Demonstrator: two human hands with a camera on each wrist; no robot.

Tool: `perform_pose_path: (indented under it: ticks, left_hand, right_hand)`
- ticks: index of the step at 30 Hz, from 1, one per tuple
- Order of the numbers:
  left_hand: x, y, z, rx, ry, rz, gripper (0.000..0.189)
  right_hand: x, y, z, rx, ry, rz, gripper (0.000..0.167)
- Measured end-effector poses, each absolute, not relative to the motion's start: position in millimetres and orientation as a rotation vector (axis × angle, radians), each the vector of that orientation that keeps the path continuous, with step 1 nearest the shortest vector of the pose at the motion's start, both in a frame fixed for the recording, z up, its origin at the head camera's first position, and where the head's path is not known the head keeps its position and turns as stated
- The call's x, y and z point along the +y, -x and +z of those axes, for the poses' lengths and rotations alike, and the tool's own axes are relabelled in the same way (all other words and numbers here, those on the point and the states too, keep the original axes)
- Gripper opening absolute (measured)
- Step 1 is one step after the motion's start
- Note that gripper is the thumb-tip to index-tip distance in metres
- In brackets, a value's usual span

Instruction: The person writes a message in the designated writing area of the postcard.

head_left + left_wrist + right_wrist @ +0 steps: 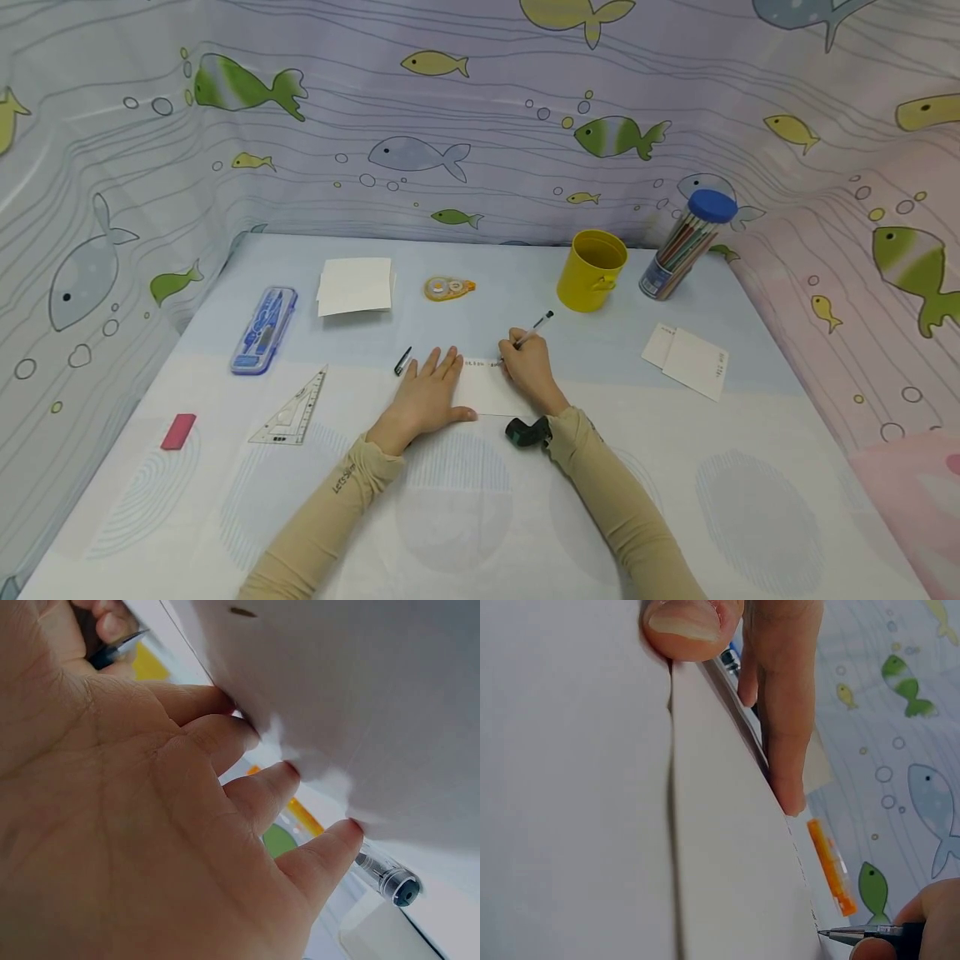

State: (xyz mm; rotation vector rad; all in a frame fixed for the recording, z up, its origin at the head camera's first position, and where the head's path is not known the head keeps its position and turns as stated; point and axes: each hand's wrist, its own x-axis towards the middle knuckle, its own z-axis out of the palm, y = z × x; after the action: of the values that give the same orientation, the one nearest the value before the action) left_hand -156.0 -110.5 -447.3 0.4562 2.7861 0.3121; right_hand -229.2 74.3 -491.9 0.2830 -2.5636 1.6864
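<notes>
A white paper card [491,393] with a line of small handwriting along its far edge lies in front of the person. The left hand [429,400] rests on its left side, fingers spread, thumb at the near edge. Between fingertips and thumb, the right hand [531,367] pinches a clear-barrelled pen [536,326]. In the right wrist view the pen's metal tip [840,932] meets the card at the end of the written line. Just beyond the left fingers lies a black-and-clear pen cap [403,361].
Left are a blue pencil-box set [264,331], a set square [295,410] and a red eraser [178,432]. Behind sit a card stack [355,286], orange correction tape [448,288], a yellow bucket [581,283] and a pencil jar [678,252]. Written cards [697,363] lie right.
</notes>
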Motion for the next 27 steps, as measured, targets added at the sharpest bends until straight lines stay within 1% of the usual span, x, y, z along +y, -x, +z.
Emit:
perform_pose_path:
  ticks: [6,20,27]
  left_hand:
    - [-110.7,155.3,-445.5,2.791,-0.455,0.319,0.096]
    - [-109.3,155.0,-443.9,2.785,-0.461,0.319,0.097]
    - [-109.2,154.8,-444.6,2.779,-0.447,0.327,0.097]
  right_hand:
    - [74.2,229.2,-489.7,-2.559,-0.301,1.708,0.034]
    - [73.9,227.6,-488.8,-2.540,-0.225,1.734,0.035]
    - [74.1,227.6,-490.4,-2.540,-0.233,1.711,0.034]
